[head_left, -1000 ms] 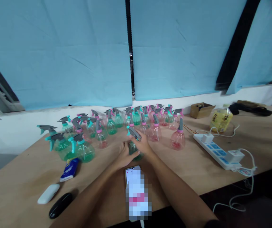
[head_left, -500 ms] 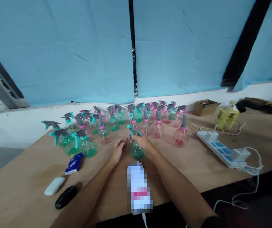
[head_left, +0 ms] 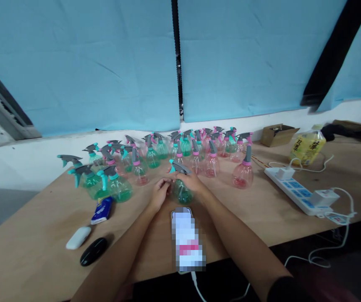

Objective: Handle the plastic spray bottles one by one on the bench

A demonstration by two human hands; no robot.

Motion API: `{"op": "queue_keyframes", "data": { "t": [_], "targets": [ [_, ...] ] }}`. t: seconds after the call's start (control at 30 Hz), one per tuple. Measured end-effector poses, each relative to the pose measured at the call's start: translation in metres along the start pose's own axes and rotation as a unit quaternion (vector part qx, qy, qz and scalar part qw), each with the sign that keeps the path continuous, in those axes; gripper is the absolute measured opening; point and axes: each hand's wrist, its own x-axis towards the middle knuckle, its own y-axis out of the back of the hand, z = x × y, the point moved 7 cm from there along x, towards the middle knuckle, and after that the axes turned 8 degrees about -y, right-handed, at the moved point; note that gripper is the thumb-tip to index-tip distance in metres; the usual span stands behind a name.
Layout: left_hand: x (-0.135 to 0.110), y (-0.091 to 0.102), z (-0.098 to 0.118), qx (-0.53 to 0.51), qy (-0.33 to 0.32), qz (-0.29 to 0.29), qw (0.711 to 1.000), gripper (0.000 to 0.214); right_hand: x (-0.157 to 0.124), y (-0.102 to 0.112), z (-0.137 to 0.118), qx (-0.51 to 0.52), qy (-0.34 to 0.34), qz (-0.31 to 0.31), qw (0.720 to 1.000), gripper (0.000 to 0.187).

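Grip of the right hand (head_left: pixel 193 181) is closed round the upper part of one round, transparent green plastic spray bottle (head_left: pixel 184 193) with a grey head and teal trigger; the bottle stands on the brown wooden bench (head_left: pixel 152 247). The left hand (head_left: pixel 159 192), fingers loosely curled, is just left of that bottle; whether it touches or holds anything, I cannot tell.

On the bottle's near side lies one lit smartphone (head_left: pixel 188 230) with one white cable (head_left: pixel 194 277). Beyond it and to its left crowd roughly two dozen pink and green spray bottles (head_left: pixel 212 165), too overlapped for an exact count. One clear pink spray bottle (head_left: pixel 242 177) stands apart to its right.

Nearer and to its left: one blue plastic packet (head_left: pixel 101 209), one white rounded case (head_left: pixel 78 238), one glossy black oval object (head_left: pixel 94 251). Farther right of it: one white power strip (head_left: pixel 289 188) carrying two white plugs (head_left: pixel 286 172), one open cardboard box (head_left: pixel 275 139) and one yellow-labelled plastic jug (head_left: pixel 306 147).
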Motion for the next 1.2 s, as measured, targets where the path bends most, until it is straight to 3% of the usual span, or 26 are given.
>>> {"op": "queue_keyframes", "data": {
  "t": [0.3,0.57,0.83,1.2],
  "targets": [
    [-0.001,-0.002,-0.001,-0.002,0.007,-0.011,1.0,0.022,-0.001,0.006,-0.002,0.013,-0.002,0.035,0.999,0.024],
    [-0.002,-0.001,-0.001,-0.011,-0.002,-0.007,1.0,0.019,0.002,-0.004,0.001,0.005,0.004,-0.017,1.0,0.033],
    [-0.003,-0.002,-0.001,-0.012,0.013,-0.009,1.0,0.025,0.002,0.001,-0.001,0.031,-0.02,-0.006,0.999,0.028],
    [-0.004,-0.003,0.003,-0.007,0.002,-0.007,1.0,0.023,0.003,-0.003,0.004,0.039,-0.004,-0.021,0.999,0.042]
  ]
}}
